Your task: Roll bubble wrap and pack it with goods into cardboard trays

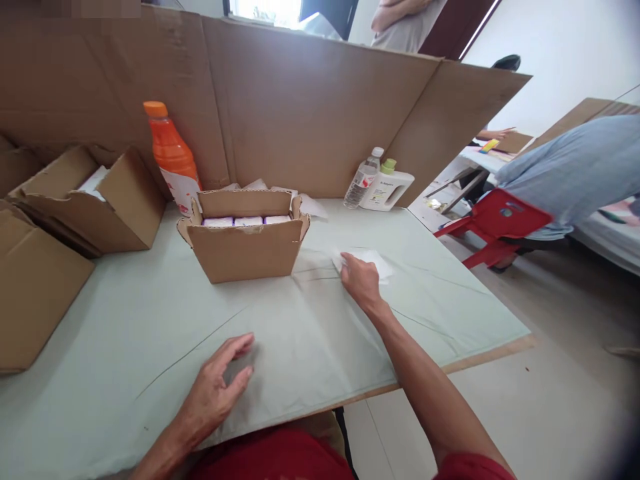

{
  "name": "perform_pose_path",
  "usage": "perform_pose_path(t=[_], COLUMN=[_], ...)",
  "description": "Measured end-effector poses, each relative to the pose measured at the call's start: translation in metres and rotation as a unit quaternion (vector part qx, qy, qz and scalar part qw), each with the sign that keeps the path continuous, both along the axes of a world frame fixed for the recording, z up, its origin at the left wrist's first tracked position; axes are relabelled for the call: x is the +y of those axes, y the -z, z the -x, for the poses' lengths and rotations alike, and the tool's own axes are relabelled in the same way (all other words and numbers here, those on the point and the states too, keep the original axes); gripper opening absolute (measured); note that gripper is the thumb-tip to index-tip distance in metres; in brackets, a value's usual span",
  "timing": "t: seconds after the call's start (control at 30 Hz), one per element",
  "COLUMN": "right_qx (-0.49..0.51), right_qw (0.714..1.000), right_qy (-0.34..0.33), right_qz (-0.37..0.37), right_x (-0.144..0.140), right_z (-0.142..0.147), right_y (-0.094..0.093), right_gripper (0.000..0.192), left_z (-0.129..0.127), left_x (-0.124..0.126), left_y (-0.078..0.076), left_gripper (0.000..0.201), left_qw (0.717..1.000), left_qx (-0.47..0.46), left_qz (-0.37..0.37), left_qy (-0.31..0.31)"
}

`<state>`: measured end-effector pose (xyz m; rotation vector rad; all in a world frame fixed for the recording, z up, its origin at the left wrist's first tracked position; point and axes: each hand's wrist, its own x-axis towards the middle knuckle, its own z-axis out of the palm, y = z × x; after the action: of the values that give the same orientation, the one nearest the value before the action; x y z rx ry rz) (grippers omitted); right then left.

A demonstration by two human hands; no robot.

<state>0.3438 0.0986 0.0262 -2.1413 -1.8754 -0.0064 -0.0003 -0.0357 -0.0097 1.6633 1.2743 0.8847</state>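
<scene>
My right hand [361, 277] is on the right half of the table, its fingers curled down on a thin white tissue [381, 263] that lies on the pale green cover. Part of the tissue is hidden under that hand. My left hand [215, 387] hovers near the front of the table, thumb and fingers apart, holding nothing. Beyond it stands an open cardboard box [250, 257] with several white, purple-edged packs [249, 221] inside, showing only their tops. More crumpled white sheets [313, 207] show behind the box.
Further cardboard boxes [120, 207] crowd the left side. An orange bottle [173, 157], a clear plastic bottle [363, 180] and a white jug [387, 190] stand along the cardboard wall [310, 113]. Beyond the table's right edge are a red stool [505, 217] and other people.
</scene>
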Motion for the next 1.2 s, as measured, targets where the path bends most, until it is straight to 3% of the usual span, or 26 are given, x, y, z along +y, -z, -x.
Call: perform_pose_path(t=[0.07, 0.13, 0.23, 0.3, 0.33, 0.43, 0.5, 0.67, 0.73, 0.8, 0.93, 1.07, 1.2], right_qx=[0.009, 0.072, 0.259, 0.358, 0.383, 0.380, 0.350, 0.347, 0.365, 0.370, 0.327, 0.271, 0.264], right_qw=[1.000, 0.994, 0.938, 0.901, 0.896, 0.914, 0.928, 0.924, 0.913, 0.907, 0.934, 0.953, 0.957], right_qy=[-0.014, -0.077, -0.220, -0.242, -0.222, -0.139, -0.120, -0.159, -0.183, -0.201, -0.144, -0.131, -0.120], right_qz=[0.002, 0.022, 0.063, 0.050, 0.029, -0.033, -0.039, 0.017, 0.023, 0.023, 0.002, -0.018, 0.003], right_x=[-0.024, -0.050, -0.079, -0.085, -0.083, -0.069, -0.055, -0.001, 0.022, 0.035, 0.016, -0.017, -0.009], right_z=[0.005, 0.024, 0.061, 0.071, 0.070, 0.050, 0.037, 0.046, 0.058, 0.068, 0.067, 0.057, 0.058], right_y=[-0.010, -0.019, -0.032, -0.041, -0.045, -0.046, -0.038, -0.002, 0.007, 0.012, 0.022, 0.032, 0.026], right_gripper=[0.043, 0.045, 0.057, 0.052, 0.044, 0.029, 0.028, 0.063, 0.072, 0.068, 0.040, 0.034, 0.038], left_z=[0.015, 0.027, 0.038, 0.044, 0.048, 0.059, 0.064, 0.049, 0.036, 0.025, 0.016, 0.014, 0.010], left_x=[0.004, 0.009, 0.013, 0.013, 0.013, 0.021, 0.037, 0.117, 0.146, 0.159, 0.132, 0.097, 0.106], left_y=[-0.004, -0.006, -0.015, -0.025, -0.031, -0.045, -0.049, -0.035, -0.028, -0.022, -0.006, 0.008, -0.001], left_gripper=[0.039, 0.040, 0.042, 0.041, 0.041, 0.040, 0.048, 0.095, 0.096, 0.085, 0.062, 0.050, 0.052], left_qw=[0.998, 0.992, 0.988, 0.986, 0.983, 0.975, 0.972, 0.970, 0.971, 0.974, 0.972, 0.968, 0.975], left_qx=[-0.006, -0.005, 0.002, 0.011, 0.020, 0.058, 0.057, -0.078, -0.120, -0.130, -0.078, -0.047, -0.049], left_qz=[0.006, 0.011, -0.008, -0.047, -0.066, -0.080, -0.073, -0.075, -0.049, -0.021, 0.028, 0.040, 0.024], left_qy=[-0.060, -0.122, -0.157, -0.162, -0.169, -0.201, -0.218, -0.217, -0.199, -0.183, -0.218, -0.241, -0.217])
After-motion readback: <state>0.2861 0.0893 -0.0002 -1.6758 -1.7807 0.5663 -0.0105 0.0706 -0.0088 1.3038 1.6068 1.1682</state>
